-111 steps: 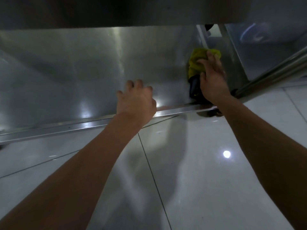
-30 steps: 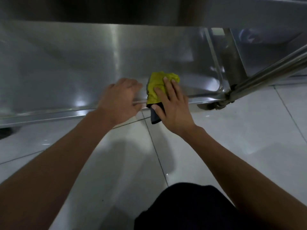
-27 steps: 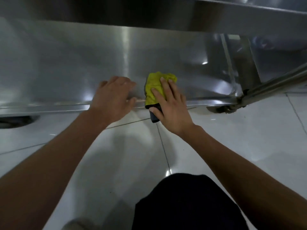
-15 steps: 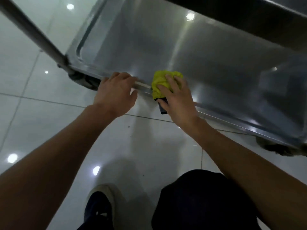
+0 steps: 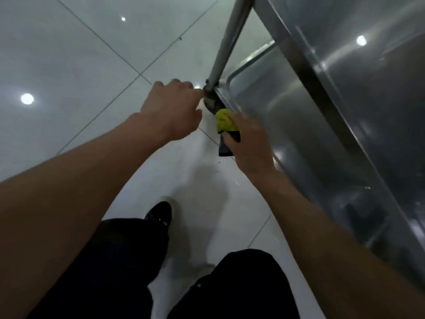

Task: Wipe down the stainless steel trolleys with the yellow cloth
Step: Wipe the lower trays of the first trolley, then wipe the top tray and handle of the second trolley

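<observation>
Both hands have slid along the bottom shelf's rim to its corner since a moment ago. Right hand (image 5: 249, 143) grips the yellow cloth (image 5: 225, 120) against the trolley (image 5: 287, 116) edge, just beside the corner post (image 5: 226, 42). Left hand (image 5: 171, 109) reaches toward the post's base, fingers curled; whether it holds anything, I can't tell.

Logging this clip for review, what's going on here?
A person crouches on a white tiled floor beside a stainless steel trolley. The right hand grips a yellow cloth with a dark part hanging below it, held against the front edge of the lower shelf close to the corner. The left hand reaches to that corner, where the upright leg meets the shelf.
</observation>
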A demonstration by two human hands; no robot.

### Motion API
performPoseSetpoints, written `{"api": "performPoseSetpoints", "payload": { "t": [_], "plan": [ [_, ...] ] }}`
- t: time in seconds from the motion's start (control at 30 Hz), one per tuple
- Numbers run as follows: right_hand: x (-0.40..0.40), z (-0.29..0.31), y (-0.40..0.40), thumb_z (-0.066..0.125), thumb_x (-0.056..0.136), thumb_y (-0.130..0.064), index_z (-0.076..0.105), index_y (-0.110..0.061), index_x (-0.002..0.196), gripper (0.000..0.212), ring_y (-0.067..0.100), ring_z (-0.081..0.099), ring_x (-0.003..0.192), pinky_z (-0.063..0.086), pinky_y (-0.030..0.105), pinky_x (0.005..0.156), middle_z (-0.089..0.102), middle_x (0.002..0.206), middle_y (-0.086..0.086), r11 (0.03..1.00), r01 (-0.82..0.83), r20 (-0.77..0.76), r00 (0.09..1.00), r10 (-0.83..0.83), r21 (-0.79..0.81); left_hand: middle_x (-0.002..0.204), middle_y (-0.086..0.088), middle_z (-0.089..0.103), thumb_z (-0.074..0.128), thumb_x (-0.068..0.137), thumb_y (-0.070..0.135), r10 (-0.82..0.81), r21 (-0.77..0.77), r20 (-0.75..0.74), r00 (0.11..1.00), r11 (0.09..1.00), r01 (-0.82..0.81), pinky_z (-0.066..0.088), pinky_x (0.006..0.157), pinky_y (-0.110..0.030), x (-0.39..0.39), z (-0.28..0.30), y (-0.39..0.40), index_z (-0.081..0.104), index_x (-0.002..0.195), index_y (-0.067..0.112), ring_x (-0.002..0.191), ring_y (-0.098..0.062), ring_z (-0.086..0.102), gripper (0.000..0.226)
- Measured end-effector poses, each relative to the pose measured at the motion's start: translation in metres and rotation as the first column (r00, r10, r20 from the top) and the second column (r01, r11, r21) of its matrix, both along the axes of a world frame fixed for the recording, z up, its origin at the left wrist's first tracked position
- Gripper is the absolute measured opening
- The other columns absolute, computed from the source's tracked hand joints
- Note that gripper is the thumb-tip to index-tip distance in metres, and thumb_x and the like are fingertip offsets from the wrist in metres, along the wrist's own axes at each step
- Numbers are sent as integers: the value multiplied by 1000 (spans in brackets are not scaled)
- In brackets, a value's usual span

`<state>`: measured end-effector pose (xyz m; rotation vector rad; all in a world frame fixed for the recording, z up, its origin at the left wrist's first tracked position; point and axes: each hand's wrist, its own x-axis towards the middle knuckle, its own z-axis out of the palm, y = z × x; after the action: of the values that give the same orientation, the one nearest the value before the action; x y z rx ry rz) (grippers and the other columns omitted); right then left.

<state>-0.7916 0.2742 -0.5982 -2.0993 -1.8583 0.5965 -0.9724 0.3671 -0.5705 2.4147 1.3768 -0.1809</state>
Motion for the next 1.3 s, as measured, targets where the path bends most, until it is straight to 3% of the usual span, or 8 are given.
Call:
{"api": "performPoseSetpoints", "payload": {
  "t": [0.2, 0.3, 0.47, 0.6, 0.7, 0.9, 1.3],
  "plan": [
    [-94, 129, 25, 72, 85, -20, 65, -17, 124, 40, 14, 61, 99, 38, 13, 86, 70, 114, 2, 997, -73, -46, 996, 73, 11, 133, -11, 58, 47, 100, 39, 197, -74, 23, 980, 978, -195, 44, 96, -50, -108, 118, -4, 52, 141, 18, 122, -34, 51, 46],
    [-139, 209, 31, 67, 89, -25, 63, -23, 128, 40, 17, 61, 102, 46, 25, 86, 69, 117, -2, 990, -113, -92, 990, 105, -84, 136, -10, 57, 47, 100, 39, 302, -116, 32, 953, 948, -297, 42, 96, -48, -160, 189, -7, 51, 142, 20, 122, -33, 51, 46],
    [-195, 328, 46, 65, 91, -30, 58, -25, 133, 43, 22, 57, 111, 48, 41, 95, 64, 125, -1, 964, -179, -157, 976, 149, -197, 142, -6, 54, 45, 101, 40, 394, -174, 22, 919, 906, -385, 41, 100, -46, -229, 303, 0, 48, 145, 22, 126, -30, 49, 47],
    [-230, 411, 84, 65, 92, -31, 58, -25, 135, 44, 21, 56, 113, 46, 34, 95, 64, 127, -2, 969, -193, -154, 974, 169, -157, 141, -6, 55, 46, 101, 41, 417, -136, 4, 909, 901, -413, 42, 101, -47, -279, 391, 31, 47, 145, 22, 126, -30, 50, 48],
    [-244, 459, 115, 65, 92, -31, 56, -26, 135, 45, 24, 53, 115, 45, 42, 98, 63, 130, -2, 974, -180, -158, 975, 159, -134, 140, -6, 56, 45, 102, 41, 393, -101, 4, 920, 915, -391, 43, 101, -47, -296, 446, 64, 46, 146, 22, 125, -29, 51, 48],
    [-248, 517, 182, 66, 91, -31, 59, -29, 132, 42, 22, 57, 110, 48, 41, 94, 65, 126, -4, 983, -160, -180, 973, 143, -86, 133, -3, 61, 46, 101, 42, 353, -19, 58, 934, 936, -353, 46, 98, -45, -297, 516, 132, 54, 138, 22, 119, -25, 56, 43],
    [-239, 547, 393, 65, 89, -30, 64, -29, 124, 35, 19, 61, 108, 51, 41, 92, 69, 119, -6, 991, -122, -227, 968, 106, -56, 134, -1, 60, 47, 101, 42, 327, 81, -3, 945, 942, -326, 45, 99, -44, -306, 566, 322, 52, 141, 24, 121, -23, 56, 45]
  ]
}}
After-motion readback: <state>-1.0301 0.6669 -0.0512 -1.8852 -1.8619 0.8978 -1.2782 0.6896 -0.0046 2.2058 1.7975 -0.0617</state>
